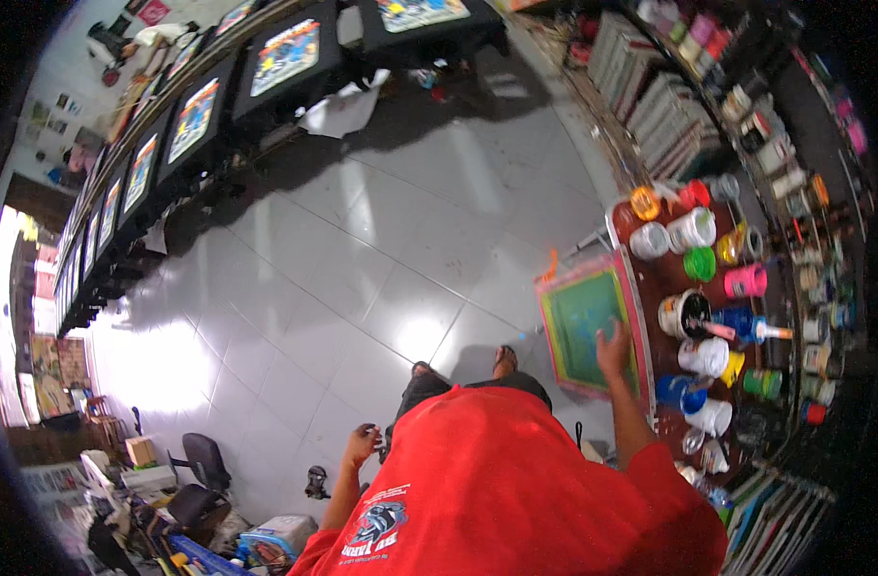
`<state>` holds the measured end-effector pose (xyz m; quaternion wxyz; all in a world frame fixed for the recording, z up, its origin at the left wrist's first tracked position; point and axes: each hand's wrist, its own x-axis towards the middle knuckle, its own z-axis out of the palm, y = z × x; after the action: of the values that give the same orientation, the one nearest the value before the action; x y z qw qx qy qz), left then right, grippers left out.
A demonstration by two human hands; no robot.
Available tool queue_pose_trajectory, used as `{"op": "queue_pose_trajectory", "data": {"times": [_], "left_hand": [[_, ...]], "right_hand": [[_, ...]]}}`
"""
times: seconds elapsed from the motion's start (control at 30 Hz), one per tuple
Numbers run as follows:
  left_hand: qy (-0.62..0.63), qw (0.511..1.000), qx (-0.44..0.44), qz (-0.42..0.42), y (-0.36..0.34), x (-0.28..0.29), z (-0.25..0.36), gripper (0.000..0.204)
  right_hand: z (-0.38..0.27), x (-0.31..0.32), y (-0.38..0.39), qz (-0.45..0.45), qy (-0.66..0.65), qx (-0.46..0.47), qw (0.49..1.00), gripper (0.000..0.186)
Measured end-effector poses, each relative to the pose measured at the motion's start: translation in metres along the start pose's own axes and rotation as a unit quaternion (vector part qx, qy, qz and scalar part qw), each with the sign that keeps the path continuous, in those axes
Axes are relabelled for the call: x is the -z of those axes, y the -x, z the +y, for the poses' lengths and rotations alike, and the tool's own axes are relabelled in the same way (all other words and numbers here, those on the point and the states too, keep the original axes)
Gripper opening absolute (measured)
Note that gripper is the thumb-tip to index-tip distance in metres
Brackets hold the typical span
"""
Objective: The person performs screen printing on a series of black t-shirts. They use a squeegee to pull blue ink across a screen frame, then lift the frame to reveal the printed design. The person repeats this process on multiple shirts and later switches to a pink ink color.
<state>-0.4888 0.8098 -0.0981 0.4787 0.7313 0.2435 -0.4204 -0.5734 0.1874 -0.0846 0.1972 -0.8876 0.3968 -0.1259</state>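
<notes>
Fingers point(617, 331) of the right hand point(613, 355) are standing loosely apart, empty, over the near right part of a framed screen point(583, 322); from this far off I cannot tell whether they are touching its mesh. I am seeing that screen lying face up, to the right of the feet point(505, 357), with its right side running along the left edge of a table point(666, 278). Its long axis is pointing away from the wearer and leaning a little left toward its far end, while its short edges are running roughly crosswise. Pink is bordering its outside, with yellow-lime inside that and green filling the middle. Near its far left corner, an orange strip point(551, 266) is sticking out.

On the table I am looking at crowded containers: a white bucket point(691, 230), a green tub point(699, 263), a pink tub point(745, 281) and a blue bucket point(681, 394) among them. The left hand point(364, 444) is hanging over the grey tiled floor point(295, 278), well apart from the screen, its fingers curling partway; I cannot tell whether they are holding anything.
</notes>
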Motion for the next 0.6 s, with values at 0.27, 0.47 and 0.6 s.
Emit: {"op": "queue_pose_trajectory", "data": {"times": [0.27,0.47,0.6], "left_hand": [[-0.086,0.995,-0.041,0.031,-0.077,0.067,-0.010,0.042],[0.157,0.981,0.038,0.109,-0.100,0.183,-0.024,0.040],[0.164,0.971,0.086,0.153,-0.109,0.246,-0.039,0.039]], "right_hand": [[-0.218,-0.137,0.022,-0.332,-0.072,0.224,0.913,0.021],[-0.344,-0.171,0.029,-0.371,-0.051,0.294,0.880,0.025],[-0.370,-0.189,0.011,-0.375,-0.002,0.216,0.902,0.030]]}}
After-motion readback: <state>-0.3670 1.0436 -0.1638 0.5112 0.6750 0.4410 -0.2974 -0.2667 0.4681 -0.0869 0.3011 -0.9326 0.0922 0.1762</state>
